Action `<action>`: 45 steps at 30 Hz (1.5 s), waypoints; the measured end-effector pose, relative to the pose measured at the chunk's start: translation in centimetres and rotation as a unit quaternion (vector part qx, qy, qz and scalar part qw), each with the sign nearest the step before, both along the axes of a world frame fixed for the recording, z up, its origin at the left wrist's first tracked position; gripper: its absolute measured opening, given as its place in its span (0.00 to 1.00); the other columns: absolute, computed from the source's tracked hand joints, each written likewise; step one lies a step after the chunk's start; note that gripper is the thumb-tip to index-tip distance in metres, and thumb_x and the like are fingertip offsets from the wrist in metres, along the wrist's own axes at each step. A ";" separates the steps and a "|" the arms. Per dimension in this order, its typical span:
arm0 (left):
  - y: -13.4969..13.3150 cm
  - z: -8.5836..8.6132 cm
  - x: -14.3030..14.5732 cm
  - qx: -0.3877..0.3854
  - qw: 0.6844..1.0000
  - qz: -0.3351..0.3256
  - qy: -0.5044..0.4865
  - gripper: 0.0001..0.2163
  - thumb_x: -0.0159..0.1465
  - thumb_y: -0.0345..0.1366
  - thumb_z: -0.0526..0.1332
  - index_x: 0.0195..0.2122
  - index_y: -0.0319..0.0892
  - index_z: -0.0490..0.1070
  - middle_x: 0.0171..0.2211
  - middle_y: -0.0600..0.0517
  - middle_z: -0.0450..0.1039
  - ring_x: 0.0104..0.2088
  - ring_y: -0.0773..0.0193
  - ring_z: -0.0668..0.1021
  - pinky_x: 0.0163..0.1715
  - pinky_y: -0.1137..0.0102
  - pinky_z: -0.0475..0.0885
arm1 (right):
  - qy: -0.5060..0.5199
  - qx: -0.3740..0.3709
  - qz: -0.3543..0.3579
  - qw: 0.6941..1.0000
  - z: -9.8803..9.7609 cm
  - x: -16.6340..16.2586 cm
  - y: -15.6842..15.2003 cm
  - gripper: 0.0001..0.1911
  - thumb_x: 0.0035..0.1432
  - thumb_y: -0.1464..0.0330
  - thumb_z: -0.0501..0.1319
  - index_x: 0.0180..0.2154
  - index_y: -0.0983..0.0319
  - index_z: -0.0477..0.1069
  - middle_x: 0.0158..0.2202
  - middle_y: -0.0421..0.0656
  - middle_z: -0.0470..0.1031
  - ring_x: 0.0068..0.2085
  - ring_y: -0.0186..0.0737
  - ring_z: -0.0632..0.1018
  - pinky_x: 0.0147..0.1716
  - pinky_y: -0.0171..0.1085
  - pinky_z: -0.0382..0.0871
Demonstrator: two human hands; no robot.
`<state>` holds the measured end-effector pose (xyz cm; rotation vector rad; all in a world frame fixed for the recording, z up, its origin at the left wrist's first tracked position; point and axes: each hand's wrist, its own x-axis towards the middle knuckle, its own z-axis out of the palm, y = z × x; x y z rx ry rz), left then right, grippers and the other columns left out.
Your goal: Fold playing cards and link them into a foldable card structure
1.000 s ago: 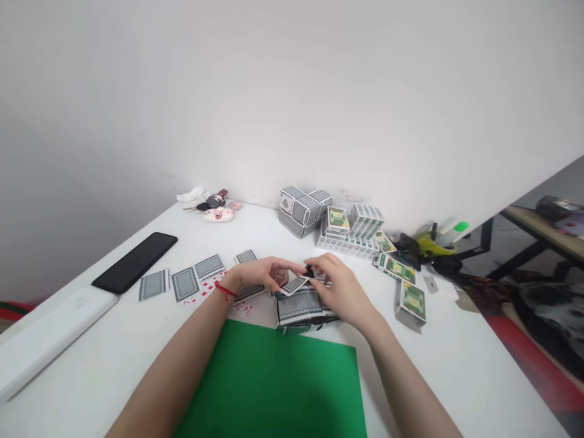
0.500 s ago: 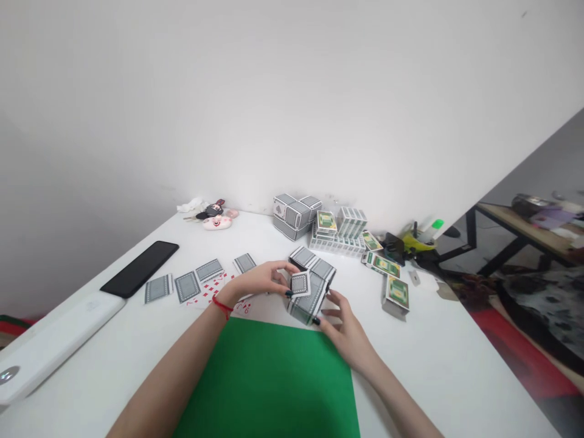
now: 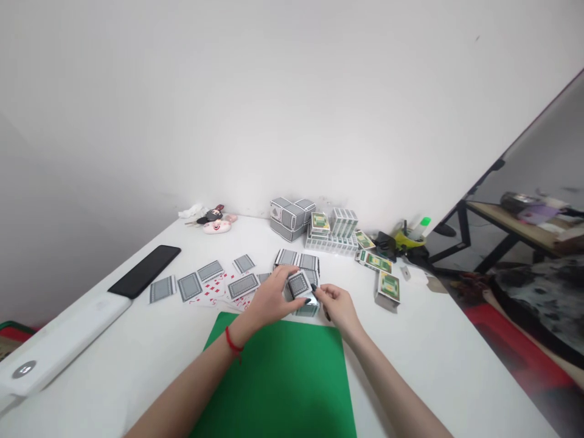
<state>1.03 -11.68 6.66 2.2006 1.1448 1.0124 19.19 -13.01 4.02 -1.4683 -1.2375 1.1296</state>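
Note:
My left hand (image 3: 272, 299) and my right hand (image 3: 336, 307) close round a block folded from grey-backed playing cards, the card block (image 3: 301, 275), just beyond the far edge of a green sheet (image 3: 283, 380). The left fingers press a small square card face on the block's front. The right fingers pinch the block's lower right corner. A red string circles my left wrist.
Loose grey-backed cards (image 3: 189, 286) lie spread to the left. A black phone (image 3: 145, 271) and a white bar (image 3: 59, 340) lie at the left edge. A second card block (image 3: 291, 218), green card boxes (image 3: 387, 286) and small trinkets (image 3: 214, 218) sit by the wall.
The block was turned between both hands and now stands more upright. My left hand moved right onto its front; my right hand shifted to its lower right corner.

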 end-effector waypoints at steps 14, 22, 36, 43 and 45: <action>0.3 -0.5 -1.0 0.031 0.998 -0.050 0.020 0.16 0.56 0.35 0.60 0.47 0.44 0.66 0.45 0.46 0.64 0.46 0.57 0.68 0.47 0.62 0.64 | 0.115 -0.037 0.014 0.993 0.3 0.1 0.5 0.17 0.40 0.58 0.64 0.16 0.62 0.63 0.13 0.34 0.60 0.14 0.28 0.62 0.14 0.30 0.56; 0.7 -1.2 -0.6 -0.070 0.995 0.026 -0.068 0.17 0.54 0.38 0.62 0.43 0.42 0.60 0.41 0.50 0.66 0.40 0.61 0.69 0.41 0.67 0.64 | 0.124 -0.027 0.012 0.992 -0.1 0.5 0.2 0.18 0.42 0.55 0.64 0.19 0.63 0.65 0.14 0.34 0.61 0.14 0.27 0.61 0.14 0.30 0.54; 2.2 -0.6 0.3 -0.149 0.975 0.128 -0.102 0.03 0.51 0.34 0.58 0.25 0.41 0.67 0.20 0.58 0.65 0.23 0.68 0.67 0.24 0.74 0.59 | 0.106 -0.004 0.005 0.994 -0.2 0.5 0.2 0.20 0.40 0.53 0.64 0.17 0.62 0.63 0.13 0.33 0.59 0.14 0.27 0.60 0.14 0.31 0.51; 2.6 -1.1 0.2 -0.156 0.977 0.110 -0.091 0.05 0.52 0.36 0.58 0.27 0.41 0.68 0.22 0.56 0.69 0.24 0.67 0.70 0.25 0.74 0.60 | 0.098 -0.002 0.006 0.995 -0.1 0.6 0.2 0.21 0.39 0.52 0.64 0.17 0.62 0.63 0.13 0.34 0.60 0.14 0.27 0.60 0.14 0.30 0.52; 2.6 -1.0 0.1 -0.159 0.978 0.101 -0.093 0.05 0.52 0.36 0.58 0.27 0.41 0.68 0.23 0.55 0.70 0.25 0.67 0.70 0.25 0.74 0.61 | 0.098 -0.003 0.006 0.995 -0.2 0.6 0.2 0.21 0.40 0.52 0.64 0.17 0.62 0.63 0.13 0.34 0.60 0.14 0.27 0.60 0.14 0.30 0.53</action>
